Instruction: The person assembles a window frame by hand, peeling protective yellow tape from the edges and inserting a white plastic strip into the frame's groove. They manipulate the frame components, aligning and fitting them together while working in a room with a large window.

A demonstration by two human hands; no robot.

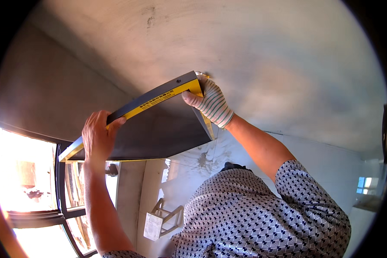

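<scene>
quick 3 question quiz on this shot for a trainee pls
1. True or false: both hands on the dark panel wear gloves.
2. Which hand grips the panel's corner up against the ceiling? A) left hand B) right hand
3. Fill in: the strip along the panel's edge is ___.
Key: 1 false, the left hand is bare; 2 B; 3 yellow.

A dark panel (159,129) with a yellow edge was held against the ceiling (266,51) at centre frame by a co-worker's bare hand (98,136) and gloved hand (210,102); a window (34,180) was seen lower left.
</scene>
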